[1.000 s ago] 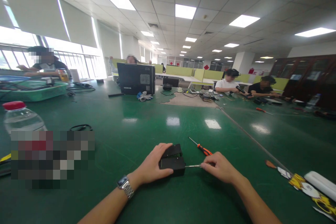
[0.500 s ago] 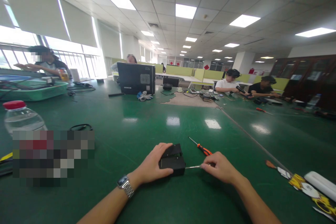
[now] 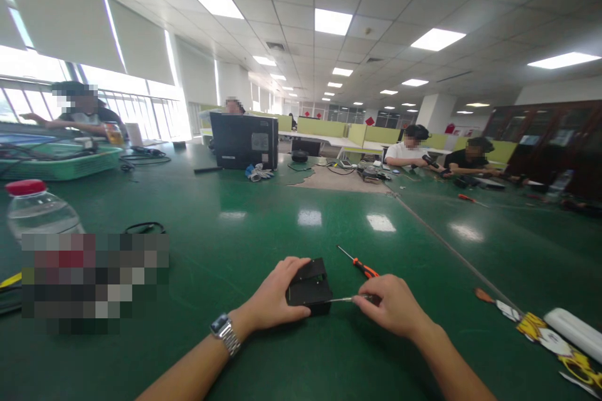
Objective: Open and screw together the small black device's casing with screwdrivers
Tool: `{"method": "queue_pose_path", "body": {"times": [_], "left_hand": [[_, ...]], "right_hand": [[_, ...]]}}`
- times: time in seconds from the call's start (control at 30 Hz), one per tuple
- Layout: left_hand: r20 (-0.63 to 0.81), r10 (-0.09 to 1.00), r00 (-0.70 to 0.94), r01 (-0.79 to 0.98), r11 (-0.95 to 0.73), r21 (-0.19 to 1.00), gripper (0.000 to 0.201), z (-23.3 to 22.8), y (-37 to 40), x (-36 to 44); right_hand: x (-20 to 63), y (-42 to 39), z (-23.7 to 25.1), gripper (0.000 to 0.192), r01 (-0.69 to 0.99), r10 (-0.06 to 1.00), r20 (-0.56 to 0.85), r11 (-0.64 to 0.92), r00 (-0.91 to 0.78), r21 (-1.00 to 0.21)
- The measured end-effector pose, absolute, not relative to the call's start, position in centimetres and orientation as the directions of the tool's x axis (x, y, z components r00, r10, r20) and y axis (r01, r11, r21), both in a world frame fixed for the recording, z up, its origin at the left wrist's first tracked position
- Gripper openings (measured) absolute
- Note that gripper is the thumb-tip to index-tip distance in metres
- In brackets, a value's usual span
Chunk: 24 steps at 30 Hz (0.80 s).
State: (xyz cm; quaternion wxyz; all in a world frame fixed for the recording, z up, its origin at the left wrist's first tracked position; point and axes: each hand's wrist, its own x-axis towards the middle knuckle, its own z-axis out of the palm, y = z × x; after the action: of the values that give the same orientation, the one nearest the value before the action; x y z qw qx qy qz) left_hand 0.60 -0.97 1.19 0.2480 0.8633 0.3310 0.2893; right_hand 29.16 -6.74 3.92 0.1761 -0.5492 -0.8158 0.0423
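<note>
- Lower centre: your left hand (image 3: 277, 293) clasps the gapped black box (image 3: 310, 293).
- Your right hand (image 3: 390, 302), fingers pinching a slim tool (image 3: 343, 299) at the box's right edge, seems mid-job.

No word, brand or number can be read. On the case (image 3: 232, 133) across the worktop (image 3: 207, 225) are a pale label (image 3: 259, 140), a smaller label (image 3: 265, 158) below it and a strip (image 3: 228, 157) low on the left, their print too small to make out, and the red diamond signs (image 3: 369, 121) by the partitions (image 3: 381, 133) are too distant to show any characters. Sheets (image 3: 529, 137) at the cabinet (image 3: 550, 141) doors and the watch (image 3: 219, 324) face are equally illegible, and blurred blocks cover the lower part of the bottle (image 3: 42, 216).
</note>
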Motion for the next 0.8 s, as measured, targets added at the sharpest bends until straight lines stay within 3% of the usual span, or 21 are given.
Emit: {"method": "queue_pose_path", "body": {"times": [0.2, 0.53, 0.8], "left_hand": [[0.335, 0.721, 0.606, 0.44, -0.655, 0.615, 0.084, 1.2, -1.1, 0.7], [0.341, 0.709, 0.618, 0.427, -0.666, 0.611, 0.082, 0.7, -1.2, 0.9], [0.35, 0.694, 0.629, 0.435, -0.687, 0.582, 0.075, 0.5, -1.1, 0.8]], "right_hand": [[29.1, -6.7, 3.3, 0.028, 0.889, 0.913, 0.252, 0.383, -0.322, -0.25], [26.9, -5.6, 0.3, 0.032, 0.827, 0.895, 0.31, 0.424, -0.321, -0.369], [26.2, -5.5, -0.8, 0.03, 0.837, 0.898, 0.269, 0.427, -0.348, -0.341]]}}
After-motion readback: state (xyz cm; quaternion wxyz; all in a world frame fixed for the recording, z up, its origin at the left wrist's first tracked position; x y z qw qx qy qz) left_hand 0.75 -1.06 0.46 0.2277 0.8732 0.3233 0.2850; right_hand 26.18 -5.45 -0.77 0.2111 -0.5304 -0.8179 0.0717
